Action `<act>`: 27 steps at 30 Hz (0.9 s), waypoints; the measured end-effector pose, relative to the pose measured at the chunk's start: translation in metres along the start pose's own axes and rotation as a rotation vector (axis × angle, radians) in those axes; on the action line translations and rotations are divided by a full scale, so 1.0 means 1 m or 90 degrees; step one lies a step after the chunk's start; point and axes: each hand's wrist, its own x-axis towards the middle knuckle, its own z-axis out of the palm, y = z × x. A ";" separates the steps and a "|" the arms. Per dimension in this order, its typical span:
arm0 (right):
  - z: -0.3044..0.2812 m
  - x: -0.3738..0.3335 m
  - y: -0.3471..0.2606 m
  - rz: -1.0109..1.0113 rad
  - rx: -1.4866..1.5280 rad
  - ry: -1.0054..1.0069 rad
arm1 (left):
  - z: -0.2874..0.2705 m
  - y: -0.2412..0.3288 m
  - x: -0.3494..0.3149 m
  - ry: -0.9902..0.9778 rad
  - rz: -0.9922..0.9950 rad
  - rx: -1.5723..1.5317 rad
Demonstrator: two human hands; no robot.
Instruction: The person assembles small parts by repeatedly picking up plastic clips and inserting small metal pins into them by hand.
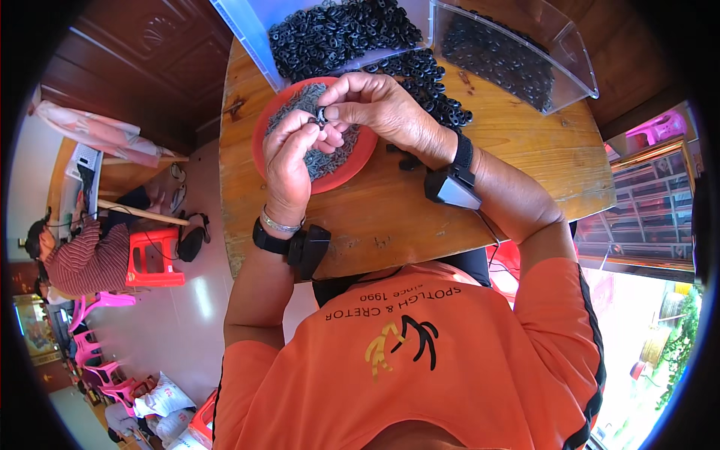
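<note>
Pinching a small black part between their fingertips, the left hand and right hand meet at the upper centre of the frame, above a red bowl of grey pieces. Loose black parts lie right of the bowl; a clear bin stands at upper right.

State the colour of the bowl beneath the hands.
The bowl is orange-red; the head view shows it best.
</note>
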 end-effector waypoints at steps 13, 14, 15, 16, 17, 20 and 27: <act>-0.011 0.001 -0.001 0.071 -0.129 0.054 | -0.001 0.002 0.002 0.025 -0.011 -0.038; -0.012 0.002 -0.001 0.082 -0.111 0.051 | -0.002 0.002 0.002 0.029 -0.006 -0.040; -0.012 0.002 -0.001 0.081 -0.110 0.053 | -0.003 0.002 0.002 0.034 -0.001 -0.042; -0.012 0.002 -0.002 0.091 -0.119 0.048 | -0.003 0.002 0.002 0.032 -0.003 -0.041; -0.012 0.002 -0.003 0.101 -0.129 0.043 | -0.003 0.003 0.002 0.031 0.003 -0.040; -0.014 0.003 -0.006 0.128 -0.152 0.022 | -0.003 0.003 0.002 0.035 0.008 -0.039; -0.014 0.004 -0.007 0.116 -0.090 0.027 | -0.005 0.002 0.003 0.069 0.009 0.066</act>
